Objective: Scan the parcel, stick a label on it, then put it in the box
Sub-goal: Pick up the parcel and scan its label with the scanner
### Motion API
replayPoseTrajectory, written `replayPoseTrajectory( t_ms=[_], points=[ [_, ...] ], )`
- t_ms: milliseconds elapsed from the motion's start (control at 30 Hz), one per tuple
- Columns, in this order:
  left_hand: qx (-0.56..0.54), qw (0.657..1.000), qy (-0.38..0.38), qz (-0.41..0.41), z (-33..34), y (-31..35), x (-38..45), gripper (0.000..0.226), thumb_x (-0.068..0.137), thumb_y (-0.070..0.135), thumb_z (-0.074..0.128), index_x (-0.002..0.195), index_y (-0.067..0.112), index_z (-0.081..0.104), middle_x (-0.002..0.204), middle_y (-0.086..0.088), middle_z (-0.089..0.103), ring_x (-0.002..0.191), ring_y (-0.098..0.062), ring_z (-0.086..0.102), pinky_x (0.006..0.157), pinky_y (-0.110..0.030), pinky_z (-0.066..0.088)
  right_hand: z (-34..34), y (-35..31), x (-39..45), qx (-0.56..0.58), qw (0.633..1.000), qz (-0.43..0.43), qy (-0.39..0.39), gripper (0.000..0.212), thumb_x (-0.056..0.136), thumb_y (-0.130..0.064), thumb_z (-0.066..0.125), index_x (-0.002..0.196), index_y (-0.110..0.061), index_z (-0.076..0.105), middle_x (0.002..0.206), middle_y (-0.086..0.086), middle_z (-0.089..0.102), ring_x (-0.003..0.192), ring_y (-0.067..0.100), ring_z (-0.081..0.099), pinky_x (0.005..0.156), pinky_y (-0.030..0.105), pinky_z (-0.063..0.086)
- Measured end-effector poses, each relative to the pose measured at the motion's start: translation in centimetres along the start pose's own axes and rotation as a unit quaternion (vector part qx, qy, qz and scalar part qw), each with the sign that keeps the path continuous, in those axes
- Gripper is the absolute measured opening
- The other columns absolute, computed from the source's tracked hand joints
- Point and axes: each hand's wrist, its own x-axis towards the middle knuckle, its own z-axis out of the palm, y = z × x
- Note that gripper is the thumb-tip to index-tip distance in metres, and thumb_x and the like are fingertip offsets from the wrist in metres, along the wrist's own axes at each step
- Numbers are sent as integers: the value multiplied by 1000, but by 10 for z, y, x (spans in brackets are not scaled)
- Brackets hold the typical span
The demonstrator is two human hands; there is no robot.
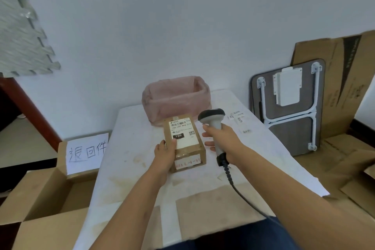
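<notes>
A brown cardboard parcel (pixel 185 144) with a white shipping label on top lies on the white table (pixel 129 160). My left hand (pixel 165 153) grips its near left corner, thumb on the label. My right hand (pixel 224 140) holds a grey handheld barcode scanner (pixel 213 119) just right of the parcel, its dark head tilted toward the parcel's far end. The scanner's black cable (pixel 237 191) runs back toward me. Small white labels (pixel 240 121) lie on the table behind the scanner. An open cardboard box (pixel 50 186) with a handwritten paper sign stands to the left, below the table.
A bin lined with a pink bag (pixel 175 98) stands at the table's far edge, right behind the parcel. A folded table (pixel 290 105) and flattened cartons (pixel 345 87) lean on the wall at right. Grey foam mats (pixel 22 30) hang at upper left.
</notes>
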Motion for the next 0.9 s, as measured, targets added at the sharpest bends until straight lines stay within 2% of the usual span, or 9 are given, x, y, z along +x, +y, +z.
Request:
replayPoseTrajectory(
  t_ms=[133,233,333,433,533,633,733,833,900],
  points=[
    [-29,998,-45,-19,-4,1,-1,74,75,71,47,138,32,42,140,-1,50,114,-22,61,89,-40,56,9,-1,-2,-23,1000,-7,-6,29,87,-39,62,109,-20,58,105,1,71,92,23,70,91,43,56],
    [-40,996,-65,-37,-5,17,-14,45,98,38,51,138,23,37,131,-6,61,105,-23,66,80,-34,55,12,-1,-6,-31,999,-21,2,27,84,-45,62,101,-24,59,104,2,71,92,25,70,90,43,57],
    [-40,996,-71,-48,-12,23,-15,39,97,24,57,130,24,36,115,-10,69,84,-19,70,64,-31,54,12,3,-5,-59,997,-40,21,43,68,-61,60,95,-28,61,97,1,74,90,25,72,88,48,58],
    [-43,993,-78,-71,-20,28,-11,40,94,29,62,127,26,40,104,-9,72,84,-24,68,76,-39,56,10,5,-4,-64,996,-53,32,51,62,-68,56,94,-28,61,94,2,74,88,24,72,88,49,57],
    [-58,990,-89,-98,-25,32,-9,42,90,33,67,123,27,42,108,-14,71,86,-28,66,81,-41,55,11,0,-12,-97,992,-67,38,43,72,-63,55,94,-25,60,91,4,73,88,23,71,86,48,57],
    [-86,982,-118,-124,-31,33,-9,50,85,27,74,124,25,43,108,-20,73,86,-30,66,78,-40,56,9,-1,-15,-111,989,-81,53,35,82,-54,56,94,-21,59,89,6,71,87,24,68,82,43,55],
    [-131,968,-159,-146,-37,31,-7,67,79,18,81,132,25,41,110,-23,72,92,-34,68,90,-44,53,5,-2,-17,-94,990,-82,57,32,84,-49,56,97,-20,58,92,7,71,90,23,69,86,43,55],
    [-164,963,-167,-130,-37,30,-7,77,75,11,82,137,27,40,114,-21,71,98,-34,67,97,-48,50,-1,-1,-18,-66,994,-73,49,33,82,-47,59,99,-19,60,99,10,72,95,27,70,92,50,54],
    [-167,971,-150,-86,-33,32,-8,78,76,8,80,137,31,38,115,-15,73,99,-30,68,94,-48,52,-6,-1,-18,-39,996,-68,40,33,79,-48,61,97,-21,62,99,7,74,95,26,71,93,50,55]
  ],
)
